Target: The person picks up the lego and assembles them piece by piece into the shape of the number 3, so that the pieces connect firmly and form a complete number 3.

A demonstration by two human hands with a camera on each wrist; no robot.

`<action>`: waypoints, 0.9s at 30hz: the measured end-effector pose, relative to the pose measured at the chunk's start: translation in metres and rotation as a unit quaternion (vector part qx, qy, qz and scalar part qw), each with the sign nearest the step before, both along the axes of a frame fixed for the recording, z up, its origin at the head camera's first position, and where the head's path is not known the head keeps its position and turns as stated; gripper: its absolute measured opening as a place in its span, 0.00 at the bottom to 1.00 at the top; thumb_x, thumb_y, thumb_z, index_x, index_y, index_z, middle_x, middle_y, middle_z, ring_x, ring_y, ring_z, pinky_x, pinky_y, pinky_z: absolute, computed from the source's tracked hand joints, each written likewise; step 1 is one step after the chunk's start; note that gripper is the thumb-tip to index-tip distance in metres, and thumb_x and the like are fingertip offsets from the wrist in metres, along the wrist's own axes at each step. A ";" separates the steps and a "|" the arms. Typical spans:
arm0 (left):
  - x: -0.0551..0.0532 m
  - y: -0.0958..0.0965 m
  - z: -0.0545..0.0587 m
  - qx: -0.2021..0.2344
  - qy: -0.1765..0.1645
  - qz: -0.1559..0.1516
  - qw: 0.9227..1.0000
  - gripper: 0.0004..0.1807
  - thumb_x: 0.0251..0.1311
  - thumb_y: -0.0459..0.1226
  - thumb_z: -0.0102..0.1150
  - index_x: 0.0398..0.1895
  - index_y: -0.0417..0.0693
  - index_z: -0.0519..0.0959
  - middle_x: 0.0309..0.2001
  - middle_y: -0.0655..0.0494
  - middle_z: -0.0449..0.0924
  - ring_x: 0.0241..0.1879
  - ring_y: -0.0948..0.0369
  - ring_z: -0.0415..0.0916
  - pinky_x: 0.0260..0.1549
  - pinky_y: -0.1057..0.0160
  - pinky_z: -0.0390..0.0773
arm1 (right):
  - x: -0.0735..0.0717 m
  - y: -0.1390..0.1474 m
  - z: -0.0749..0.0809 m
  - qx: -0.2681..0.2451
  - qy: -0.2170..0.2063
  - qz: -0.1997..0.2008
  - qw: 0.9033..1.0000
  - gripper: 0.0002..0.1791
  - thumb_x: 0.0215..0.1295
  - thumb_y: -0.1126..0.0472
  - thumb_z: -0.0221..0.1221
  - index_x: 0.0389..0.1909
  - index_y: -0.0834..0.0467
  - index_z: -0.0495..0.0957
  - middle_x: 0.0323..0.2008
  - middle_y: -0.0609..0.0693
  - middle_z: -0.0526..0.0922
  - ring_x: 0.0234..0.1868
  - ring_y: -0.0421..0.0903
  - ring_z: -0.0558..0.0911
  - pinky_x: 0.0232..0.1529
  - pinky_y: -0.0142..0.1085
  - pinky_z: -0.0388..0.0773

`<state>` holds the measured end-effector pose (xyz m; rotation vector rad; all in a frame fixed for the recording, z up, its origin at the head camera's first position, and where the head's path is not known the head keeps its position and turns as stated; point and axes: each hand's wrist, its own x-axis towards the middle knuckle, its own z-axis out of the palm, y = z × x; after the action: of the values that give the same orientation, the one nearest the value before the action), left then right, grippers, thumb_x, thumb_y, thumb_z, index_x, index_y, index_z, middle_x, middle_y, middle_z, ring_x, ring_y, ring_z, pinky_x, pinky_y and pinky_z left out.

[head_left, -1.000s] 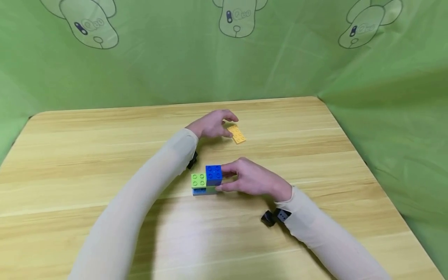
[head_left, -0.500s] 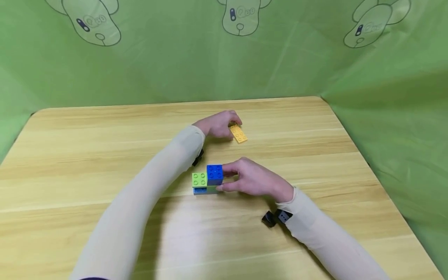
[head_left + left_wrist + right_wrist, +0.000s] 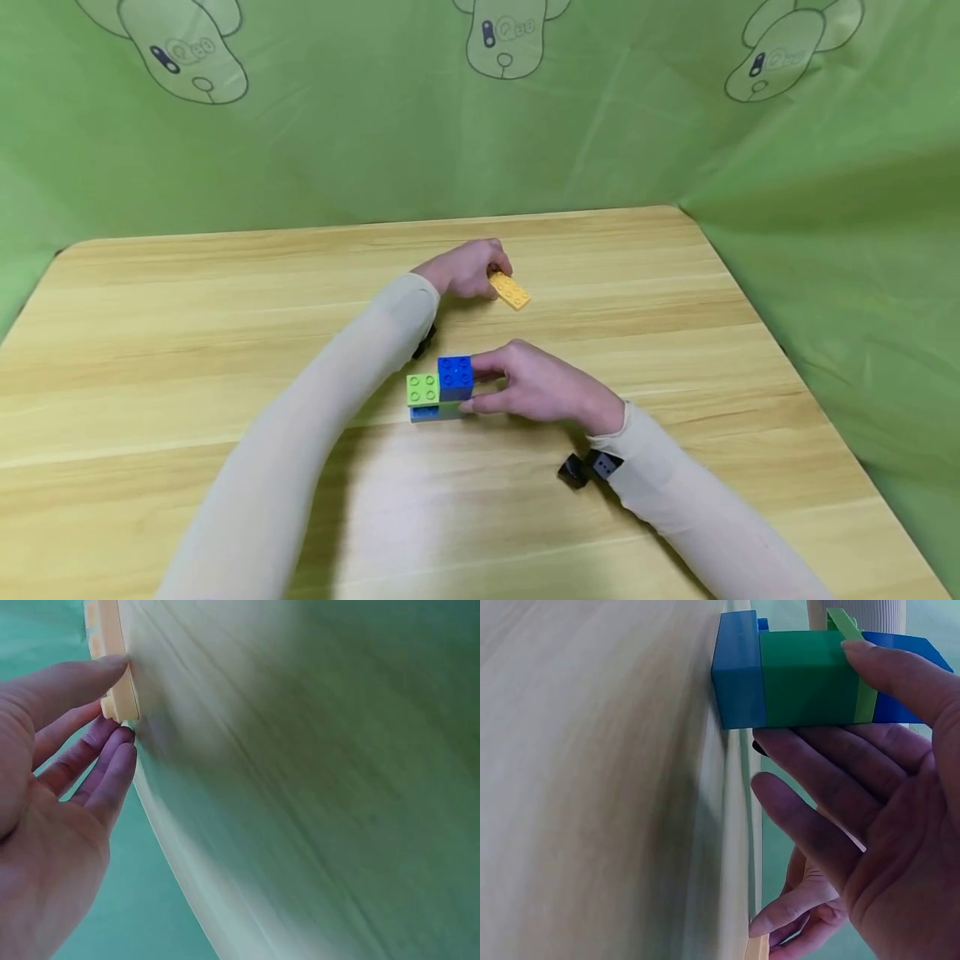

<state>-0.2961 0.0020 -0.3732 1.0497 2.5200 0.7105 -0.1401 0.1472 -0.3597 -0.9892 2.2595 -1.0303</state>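
My left hand [image 3: 468, 268] pinches one end of a flat yellow toy building brick [image 3: 512, 292] at the far middle of the table. In the left wrist view, the thumb lies on its studded side; whether it is wholly off the table I cannot tell. Nearer, my right hand [image 3: 543, 383] holds the right side of an upright brick stack between thumb and fingers. From the bottom up come a light blue brick [image 3: 739, 671], a green brick [image 3: 810, 679], a lime plate [image 3: 423, 389] jutting left, and a dark blue brick [image 3: 456, 377] on the plate's right half.
The wooden table [image 3: 225, 333] has a green cloth [image 3: 360, 142] with printed cartoon heads behind it and at its sides. Small black devices [image 3: 573, 471] hang at the wrists. The left forearm [image 3: 315, 433] reaches past the stack on its left.
The left hand's fingers have closed from a wide spread onto the yellow brick. That brick has turned and tipped slightly. The right hand and the stack have stayed in place.
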 end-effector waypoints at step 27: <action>0.016 -0.015 0.012 0.075 -0.069 0.087 0.991 0.20 0.55 0.31 0.70 0.52 0.38 0.80 0.49 0.49 0.78 0.47 0.57 0.75 0.47 0.66 0.76 | -0.001 0.001 0.002 0.015 0.003 0.002 1.000 0.14 0.64 0.54 0.67 0.49 0.53 0.83 0.42 0.37 0.85 0.36 0.38 0.80 0.45 0.40 0.80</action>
<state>-0.2803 -0.0135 -0.3617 0.8006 2.4908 0.9992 -0.1408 0.1485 -0.3580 -0.9868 2.2702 -0.9900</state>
